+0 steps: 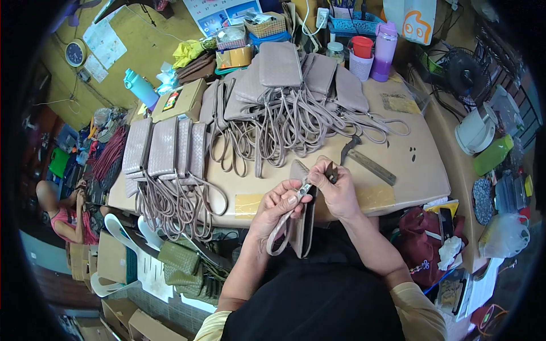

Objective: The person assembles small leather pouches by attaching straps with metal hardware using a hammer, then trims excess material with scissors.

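A yellow wall (pixel 142 40) bears a round clock (pixel 75 53) and a calendar (pixel 222 12); a tan desk (pixel 412 170) stands below, a fan (pixel 463 71) beside it.

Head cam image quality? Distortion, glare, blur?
Head view: heavy fisheye, black vignette at the corners, the table looks bowed; light even, no strong glare, shadows soft; left hand, right hand and pouch sharp at centre, things near the rim squeezed small.

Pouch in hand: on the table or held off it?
Held off it. Left hand and right hand grip its top; the pouch hangs in front of the table edge, strap looping down.
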A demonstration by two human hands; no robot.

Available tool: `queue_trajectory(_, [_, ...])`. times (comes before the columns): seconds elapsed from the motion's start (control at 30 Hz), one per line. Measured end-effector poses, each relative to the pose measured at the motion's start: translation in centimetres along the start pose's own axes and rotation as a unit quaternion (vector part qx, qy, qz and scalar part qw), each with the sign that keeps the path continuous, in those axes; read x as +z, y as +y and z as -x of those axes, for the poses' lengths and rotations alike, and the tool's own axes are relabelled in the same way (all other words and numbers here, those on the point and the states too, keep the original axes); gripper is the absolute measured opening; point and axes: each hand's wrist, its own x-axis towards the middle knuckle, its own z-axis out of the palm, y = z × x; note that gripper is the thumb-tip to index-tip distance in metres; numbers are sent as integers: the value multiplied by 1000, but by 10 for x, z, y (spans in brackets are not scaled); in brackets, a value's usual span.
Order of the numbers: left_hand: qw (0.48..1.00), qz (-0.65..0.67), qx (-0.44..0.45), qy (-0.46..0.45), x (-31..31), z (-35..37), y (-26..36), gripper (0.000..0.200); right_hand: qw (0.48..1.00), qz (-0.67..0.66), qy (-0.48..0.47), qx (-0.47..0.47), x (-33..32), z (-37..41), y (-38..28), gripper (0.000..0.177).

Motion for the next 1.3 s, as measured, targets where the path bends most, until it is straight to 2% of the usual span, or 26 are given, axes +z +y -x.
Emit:
queue_trajectory(0.07, [998, -65, 3, -12, 6, 3, 2, 36, 1000, -5, -4, 11, -1, 1, -7, 18])
queue_trajectory(0.13, [994, -98, 30, -34, 14, 4, 6, 36, 994, 104, -17, -7, -3, 0, -12, 18])
queue_trajectory(0.17, [982, -173, 81, -6, 20, 4, 9, 37, 994, 105, -16, -7, -2, -4, -15, 18])
queue_trajectory(0.23, [938, -295, 177, 35, 27, 0, 10, 38, 974, 193, -43, -113, 4, -14, -25, 18])
queue_trajectory(0.27, [938, -295, 178, 36, 29, -2, 12, 38, 974, 193, -44, -113, 8, -19, -33, 18])
queue_trajectory(0.33, [870, -408, 266, 75, 38, -5, 21, 38, 990, 120, -44, -59, 15, -31, -48, 18])
queue_trajectory(0.37, [804, -514, 289, 80, 45, -3, 32, 36, 990, 103, -52, -76, 16, -36, -48, 17])
queue_trajectory(0.47, [788, -544, 281, 66, 53, 4, 53, 41, 969, 191, -77, -135, 22, -42, -60, 17])
queue_trajectory(0.5, [853, -472, 220, 36, 59, 9, 60, 43, 962, 215, -72, -150, 25, -43, -63, 18])
queue_trajectory(0.6, [878, -438, 193, 3, 37, 11, 64, 43, 974, 179, -87, -111, 20, -48, -54, 18])
queue_trajectory(0.63, [884, -430, 182, 10, 38, 13, 65, 36, 996, 29, -82, -3, 17, -50, -41, 13])
queue_trajectory(0.67, [883, -431, 184, 10, 36, 14, 64, 36, 996, 29, -83, -5, 8, -50, -36, 13])
queue_trajectory(0.73, [933, -321, 162, 30, 24, 14, 58, 32, 985, -101, -85, 115, -8, -45, -32, 13])
queue_trajectory(0.77, [938, -297, 175, 18, 21, 13, 56, 29, 993, 10, -116, -24, -5, -41, -24, 36])
queue_trajectory(0.8, [938, -298, 178, 19, 18, 12, 55, 29, 993, 10, -119, -26, -1, -32, -29, 36])
queue_trajectory(0.87, [939, -286, 192, 13, 17, 11, 52, 30, 979, 154, -124, -51, 7, -16, -49, 57])
queue_trajectory(0.9, [944, -282, 173, -11, 19, 11, 54, 29, 946, 266, -137, -127, 9, -15, -51, 69])
queue_trajectory(0.93, [942, -277, 186, -39, 19, 8, 50, 28, 946, 264, -137, -127, 11, -14, -47, 69])
queue_trajectory(1.0, [933, -304, 161, -106, 12, 6, 52, 26, 921, 315, -129, -191, 13, -17, -32, 70])
queue_trajectory(1.03, [950, -268, 133, -87, 21, 10, 53, 25, 928, 291, -99, -209, 15, -18, -27, 62])
queue_trajectory(1.07, [950, -268, 134, -87, 18, 8, 50, 25, 928, 291, -99, -210, 13, -20, -22, 62])
queue_trajectory(1.13, [917, -324, 231, -43, 2, 1, 41, 33, 961, 204, -56, -177, 5, -25, -6, 47])
queue_trajectory(1.17, [823, -459, 334, -26, 0, -5, 36, 41, 969, 149, -22, -196, 0, -31, 9, 37])
queue_trajectory(1.2, [719, -580, 380, 40, 8, -7, 32, 49, 959, 167, 0, -230, -1, -34, 7, 35])
queue_trajectory(1.27, [688, -604, 394, 75, 20, -8, 26, 58, 950, 208, -31, -231, -3, -31, -6, 35])
queue_trajectory(1.3, [688, -604, 395, 73, 17, -8, 26, 58, 937, 225, -35, -266, 0, -30, -10, 35])
